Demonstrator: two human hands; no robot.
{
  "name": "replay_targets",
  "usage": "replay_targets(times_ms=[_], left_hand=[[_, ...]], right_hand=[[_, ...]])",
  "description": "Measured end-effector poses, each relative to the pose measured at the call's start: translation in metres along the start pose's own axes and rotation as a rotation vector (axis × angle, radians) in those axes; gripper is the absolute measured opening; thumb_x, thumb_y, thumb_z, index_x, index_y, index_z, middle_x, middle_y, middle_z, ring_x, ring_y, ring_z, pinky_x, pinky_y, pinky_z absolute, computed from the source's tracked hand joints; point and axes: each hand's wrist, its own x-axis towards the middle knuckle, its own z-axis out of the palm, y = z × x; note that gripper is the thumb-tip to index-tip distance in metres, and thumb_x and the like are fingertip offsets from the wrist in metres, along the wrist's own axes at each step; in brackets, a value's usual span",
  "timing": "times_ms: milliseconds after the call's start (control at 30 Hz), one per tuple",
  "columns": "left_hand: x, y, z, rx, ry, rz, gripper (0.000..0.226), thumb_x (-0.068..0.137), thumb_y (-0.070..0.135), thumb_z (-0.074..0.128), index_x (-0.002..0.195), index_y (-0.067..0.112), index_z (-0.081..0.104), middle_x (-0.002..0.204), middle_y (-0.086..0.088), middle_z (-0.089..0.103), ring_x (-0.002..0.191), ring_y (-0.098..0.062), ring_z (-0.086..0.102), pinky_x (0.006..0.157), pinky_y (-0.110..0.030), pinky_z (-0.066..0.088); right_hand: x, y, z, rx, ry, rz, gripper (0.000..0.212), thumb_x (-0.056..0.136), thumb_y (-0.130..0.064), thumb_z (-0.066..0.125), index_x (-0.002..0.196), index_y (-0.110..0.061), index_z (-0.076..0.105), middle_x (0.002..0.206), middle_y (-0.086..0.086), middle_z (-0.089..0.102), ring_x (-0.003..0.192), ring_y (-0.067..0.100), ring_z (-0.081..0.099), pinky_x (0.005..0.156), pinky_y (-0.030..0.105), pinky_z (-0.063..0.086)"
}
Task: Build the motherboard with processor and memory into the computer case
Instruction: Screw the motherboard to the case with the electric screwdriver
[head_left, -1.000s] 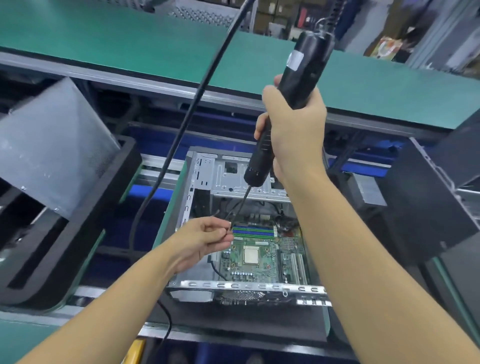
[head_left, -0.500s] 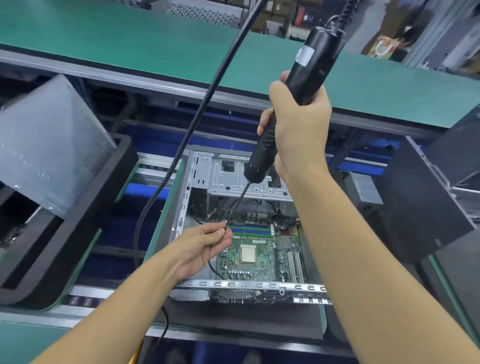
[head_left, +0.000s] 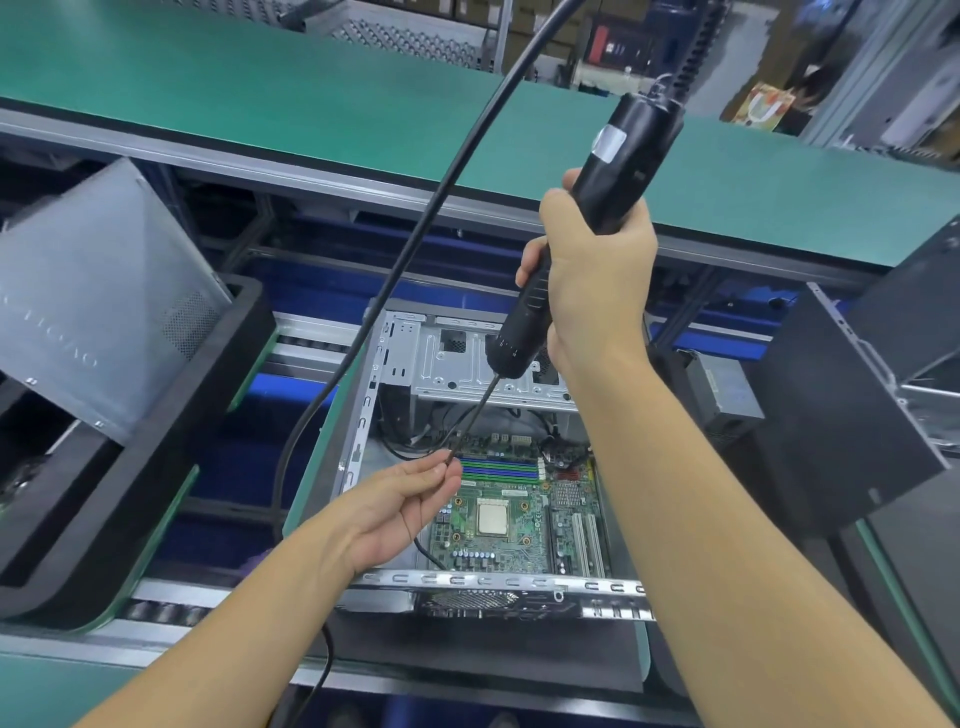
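Note:
An open metal computer case lies on the line below me. Inside it sits the green motherboard with a silver processor in the middle and blue and green memory slots behind it. My right hand grips a black electric screwdriver, tilted, above the case. Its thin bit slants down to the left. My left hand pinches the bit's tip with thumb and fingertips, above the board's left edge.
A thick black cable runs from the top down past the case's left side. A grey side panel leans in a black tray on the left. A dark case and a power supply stand on the right. A green bench lies behind.
The screwdriver and my right hand have shifted slightly up and to the right. My left hand stays on the bit's tip and has followed a little.

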Motion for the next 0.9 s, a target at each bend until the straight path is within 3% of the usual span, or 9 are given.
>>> replay_targets(times_ms=[233, 433, 900], left_hand=[[0.000, -0.006, 0.001, -0.080, -0.020, 0.003, 0.037, 0.074, -0.006, 0.064, 0.111, -0.006, 0.059, 0.088, -0.015, 0.072, 0.078, -0.018, 0.073, 0.069, -0.025, 0.061], [0.005, -0.006, 0.002, -0.027, 0.005, 0.049, 0.023, 0.091, -0.009, 0.052, 0.113, -0.005, 0.059, 0.085, -0.014, 0.073, 0.076, -0.016, 0.073, 0.061, -0.023, 0.059], [0.010, -0.010, 0.000, -0.108, 0.016, 0.053, 0.020, 0.088, -0.002, 0.057, 0.107, -0.006, 0.060, 0.086, -0.014, 0.073, 0.076, -0.015, 0.073, 0.060, -0.021, 0.058]], right_hand=[[0.000, -0.002, -0.004, 0.010, 0.005, 0.009, 0.014, 0.084, -0.011, 0.064, 0.093, -0.016, 0.054, 0.061, -0.021, 0.060, 0.047, 0.016, 0.050, 0.050, 0.031, 0.049], [0.001, -0.002, -0.005, 0.037, 0.013, 0.056, 0.017, 0.083, -0.008, 0.063, 0.097, -0.015, 0.055, 0.061, -0.021, 0.059, 0.047, 0.017, 0.050, 0.051, 0.032, 0.048], [0.004, 0.001, -0.007, 0.058, 0.042, 0.046, 0.018, 0.085, -0.006, 0.063, 0.100, -0.014, 0.056, 0.063, -0.022, 0.059, 0.049, 0.017, 0.050, 0.051, 0.032, 0.049]])
